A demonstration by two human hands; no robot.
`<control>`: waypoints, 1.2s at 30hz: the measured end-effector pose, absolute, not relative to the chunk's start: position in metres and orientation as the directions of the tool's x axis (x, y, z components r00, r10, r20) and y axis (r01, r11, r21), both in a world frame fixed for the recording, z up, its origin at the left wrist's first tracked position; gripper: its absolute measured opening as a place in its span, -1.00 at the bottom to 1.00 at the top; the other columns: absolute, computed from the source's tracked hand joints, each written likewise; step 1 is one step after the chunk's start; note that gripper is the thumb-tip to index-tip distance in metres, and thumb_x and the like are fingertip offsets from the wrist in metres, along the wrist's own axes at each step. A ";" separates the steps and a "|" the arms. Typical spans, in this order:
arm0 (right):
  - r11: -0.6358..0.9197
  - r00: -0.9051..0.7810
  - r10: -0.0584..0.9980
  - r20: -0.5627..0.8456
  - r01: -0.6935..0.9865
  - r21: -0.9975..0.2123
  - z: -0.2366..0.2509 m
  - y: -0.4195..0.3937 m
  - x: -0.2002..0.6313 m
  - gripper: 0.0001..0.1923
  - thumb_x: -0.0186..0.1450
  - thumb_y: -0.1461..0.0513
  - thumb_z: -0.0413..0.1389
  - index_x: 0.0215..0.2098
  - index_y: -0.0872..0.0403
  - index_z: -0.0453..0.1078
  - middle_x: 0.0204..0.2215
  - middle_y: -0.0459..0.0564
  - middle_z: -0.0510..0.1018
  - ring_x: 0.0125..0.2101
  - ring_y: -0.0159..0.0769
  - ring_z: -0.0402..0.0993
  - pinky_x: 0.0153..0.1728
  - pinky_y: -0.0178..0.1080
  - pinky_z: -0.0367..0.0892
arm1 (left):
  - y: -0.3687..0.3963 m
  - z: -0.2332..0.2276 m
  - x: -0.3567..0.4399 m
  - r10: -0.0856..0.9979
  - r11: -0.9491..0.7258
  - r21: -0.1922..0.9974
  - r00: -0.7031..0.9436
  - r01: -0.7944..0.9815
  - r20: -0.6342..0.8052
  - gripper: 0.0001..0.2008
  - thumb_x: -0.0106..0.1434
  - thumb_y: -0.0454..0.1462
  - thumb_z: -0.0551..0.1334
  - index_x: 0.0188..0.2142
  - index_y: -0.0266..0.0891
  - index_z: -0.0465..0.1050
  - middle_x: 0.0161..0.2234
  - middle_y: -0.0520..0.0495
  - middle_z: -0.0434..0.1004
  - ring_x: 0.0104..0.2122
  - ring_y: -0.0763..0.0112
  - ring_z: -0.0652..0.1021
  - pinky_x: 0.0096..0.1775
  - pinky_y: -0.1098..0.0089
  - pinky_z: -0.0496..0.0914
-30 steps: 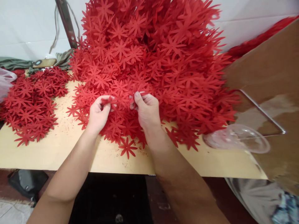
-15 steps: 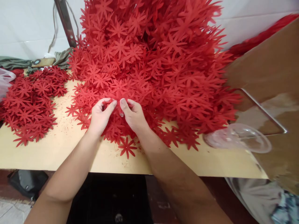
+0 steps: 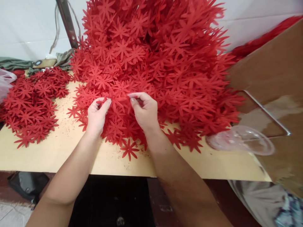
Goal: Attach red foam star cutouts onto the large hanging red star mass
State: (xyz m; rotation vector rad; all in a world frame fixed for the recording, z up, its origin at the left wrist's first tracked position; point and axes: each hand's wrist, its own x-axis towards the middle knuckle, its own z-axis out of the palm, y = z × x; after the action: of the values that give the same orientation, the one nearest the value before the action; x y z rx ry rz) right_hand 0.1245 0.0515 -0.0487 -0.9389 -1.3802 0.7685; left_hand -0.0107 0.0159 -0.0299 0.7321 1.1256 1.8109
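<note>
A tall heap of red flower-shaped cutouts fills the middle of a pale wooden tabletop. My left hand and my right hand are at the heap's near edge. Between them they pinch one red flower cutout by its petals, the left thumb on its left side, the right thumb and forefinger on its right. A single flower cutout lies flat on the table just below my wrists.
A smaller flat pile of red cutouts lies at the left. A clear plastic lid rests at the right beside a tilted brown board. A metal bar, grey-green cloth and white wall are behind.
My hands met close together at the heap's edge half a second ago; now they have risen slightly and spread apart, holding a flower cutout between them.
</note>
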 end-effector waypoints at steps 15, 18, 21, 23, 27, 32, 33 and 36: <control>0.566 -0.009 0.821 0.571 0.149 -0.811 -0.036 0.036 0.121 -0.63 0.21 -0.07 0.04 -0.27 0.01 0.44 -0.25 0.01 0.52 -0.14 -0.26 0.43 -0.03 -0.09 0.31 | 0.008 -0.030 -0.002 0.948 -0.153 0.951 -0.311 -0.268 0.065 -0.66 -0.10 -0.13 0.41 -0.51 -0.25 0.29 -0.58 0.17 0.36 -0.57 0.67 0.35 -0.43 0.56 0.28; 0.359 -0.108 0.920 0.377 -0.154 -0.921 -0.038 0.033 0.111 -0.60 0.07 -0.10 0.16 -0.36 0.04 0.40 -0.44 -0.09 0.48 -0.39 -0.38 0.43 -0.32 -0.26 0.39 | 0.008 -0.032 0.001 0.961 -0.163 0.955 -0.259 -0.248 0.097 -0.65 -0.09 -0.12 0.40 -0.52 -0.26 0.29 -0.56 0.16 0.37 -0.53 0.66 0.37 -0.40 0.56 0.29; 0.213 -0.144 0.955 0.259 -0.272 -0.939 -0.039 0.034 0.107 -0.59 -0.06 -0.07 0.27 -0.48 0.06 0.36 -0.53 -0.16 0.44 -0.48 -0.46 0.37 -0.38 -0.33 0.35 | 0.009 -0.034 0.002 0.960 -0.197 0.954 -0.242 -0.225 0.141 -0.65 -0.10 -0.10 0.41 -0.52 -0.27 0.32 -0.53 0.14 0.39 -0.49 0.65 0.38 -0.35 0.55 0.30; 0.178 -0.133 0.965 0.225 -0.296 -0.939 -0.037 0.035 0.107 -0.58 -0.11 -0.05 0.30 -0.52 0.08 0.35 -0.57 -0.18 0.41 -0.51 -0.51 0.32 -0.39 -0.35 0.32 | 0.008 -0.035 0.003 0.962 -0.194 0.957 -0.232 -0.217 0.143 -0.65 -0.07 -0.08 0.39 -0.50 -0.26 0.34 -0.51 0.13 0.39 -0.49 0.64 0.37 -0.36 0.54 0.30; 0.202 -0.096 0.968 0.231 -0.242 -0.949 -0.034 0.035 0.112 -0.52 -0.06 -0.12 0.23 -0.62 0.09 0.23 -0.68 -0.23 0.26 -0.62 -0.57 0.12 -0.56 -0.39 0.17 | 0.008 -0.034 0.002 0.966 -0.172 0.962 -0.226 -0.214 0.123 -0.64 -0.03 -0.04 0.36 -0.53 -0.26 0.31 -0.59 0.15 0.28 -0.57 0.66 0.28 -0.44 0.54 0.24; 0.279 -0.040 0.957 0.286 -0.125 -0.952 -0.033 0.033 0.114 -0.44 0.08 -0.16 0.10 -0.68 0.06 0.01 -0.73 -0.24 0.02 -0.66 -0.57 -0.06 -0.64 -0.37 -0.05 | 0.007 -0.029 -0.001 0.950 -0.216 0.936 -0.281 -0.278 0.136 -0.62 -0.13 -0.04 0.41 -0.47 -0.24 0.37 -0.55 0.15 0.34 -0.54 0.66 0.33 -0.38 0.54 0.28; 0.283 -0.051 0.955 0.291 -0.122 -0.951 -0.033 0.033 0.113 -0.46 0.08 -0.15 0.11 -0.68 0.07 0.05 -0.72 -0.24 0.05 -0.65 -0.57 -0.02 -0.63 -0.37 -0.01 | 0.007 -0.028 -0.001 0.952 -0.216 0.934 -0.273 -0.283 0.137 -0.63 -0.13 -0.06 0.42 -0.46 -0.24 0.38 -0.53 0.15 0.36 -0.53 0.66 0.34 -0.36 0.54 0.29; 0.263 -0.114 0.953 0.281 -0.147 -0.953 -0.035 0.031 0.109 -0.53 0.02 -0.13 0.17 -0.60 0.09 0.26 -0.66 -0.20 0.24 -0.57 -0.53 0.17 -0.50 -0.37 0.18 | 0.005 -0.027 0.000 0.963 -0.189 0.942 -0.241 -0.278 0.122 -0.66 -0.16 -0.14 0.45 -0.46 -0.24 0.40 -0.50 0.14 0.41 -0.48 0.65 0.40 -0.32 0.53 0.32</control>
State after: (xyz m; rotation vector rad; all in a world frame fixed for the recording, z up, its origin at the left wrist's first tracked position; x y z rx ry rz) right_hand 0.1095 0.0313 -0.0350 -0.8434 -1.3262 1.1549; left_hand -0.0004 0.0055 -0.0272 0.9766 1.0535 1.6181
